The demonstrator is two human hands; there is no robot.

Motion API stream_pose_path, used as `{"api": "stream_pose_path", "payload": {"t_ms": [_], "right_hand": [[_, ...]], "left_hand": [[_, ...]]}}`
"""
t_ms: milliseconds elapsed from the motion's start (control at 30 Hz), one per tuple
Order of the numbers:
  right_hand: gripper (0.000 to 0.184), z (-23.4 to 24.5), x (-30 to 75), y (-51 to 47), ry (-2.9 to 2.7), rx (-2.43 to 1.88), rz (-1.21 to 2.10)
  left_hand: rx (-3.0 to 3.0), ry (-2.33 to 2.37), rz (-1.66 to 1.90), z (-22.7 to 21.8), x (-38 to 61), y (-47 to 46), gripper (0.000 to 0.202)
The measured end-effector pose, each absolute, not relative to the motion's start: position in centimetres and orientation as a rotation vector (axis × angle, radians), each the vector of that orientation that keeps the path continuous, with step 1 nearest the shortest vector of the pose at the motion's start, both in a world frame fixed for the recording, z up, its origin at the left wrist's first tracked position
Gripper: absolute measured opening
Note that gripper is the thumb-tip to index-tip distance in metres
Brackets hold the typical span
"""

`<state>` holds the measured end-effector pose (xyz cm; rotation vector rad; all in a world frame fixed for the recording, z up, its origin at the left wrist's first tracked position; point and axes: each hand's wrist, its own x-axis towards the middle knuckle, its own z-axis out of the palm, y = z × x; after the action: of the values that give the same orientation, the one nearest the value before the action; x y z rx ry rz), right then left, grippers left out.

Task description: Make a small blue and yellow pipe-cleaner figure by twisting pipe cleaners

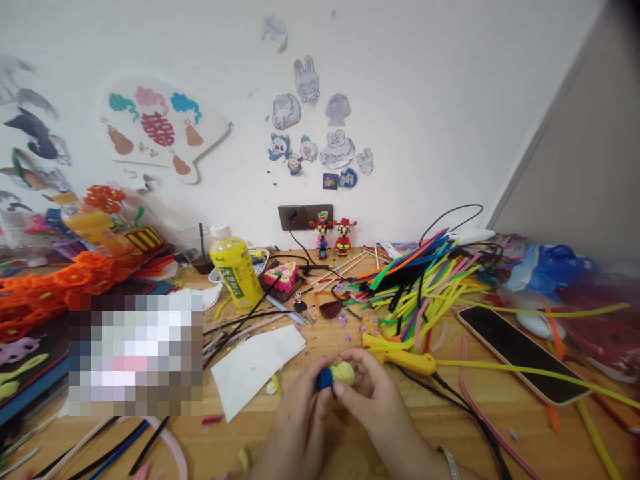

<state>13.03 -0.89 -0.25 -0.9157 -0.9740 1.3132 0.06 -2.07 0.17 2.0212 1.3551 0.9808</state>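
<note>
Between both hands, above the front middle of the wooden table, is a small rolled piece of fuzzy craft stem (344, 373), pale yellow on the right and dark blue on the left. My left hand (306, 393) is closed around the blue end. My right hand (367, 387) pinches the yellow part, its thumb lying across the front. Fingers cover some of the piece. Just beyond my right hand lies a yellow glue gun (407, 360) with a black cord. A white sheet of paper (257, 367) lies to the left of my left hand.
A large bundle of colored fuzzy stems (430, 280) spreads at the back right, beside a phone (520, 353). A yellow drink bottle (235, 267) stands at the back left. Two small figurines (343, 237) stand by the wall. Orange fuzzy flowers (45, 293) fill the left side.
</note>
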Motion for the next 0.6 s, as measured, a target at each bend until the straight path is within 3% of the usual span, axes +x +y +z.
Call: {"api": "stream_pose_path", "payload": {"t_ms": [600], "right_hand": [[0.032,-0.32,12.98,-0.83,-0.892,-0.92,1.404]], "left_hand": [[1.774,1.355,1.135,0.06,0.47,-2.01,0.029]]}}
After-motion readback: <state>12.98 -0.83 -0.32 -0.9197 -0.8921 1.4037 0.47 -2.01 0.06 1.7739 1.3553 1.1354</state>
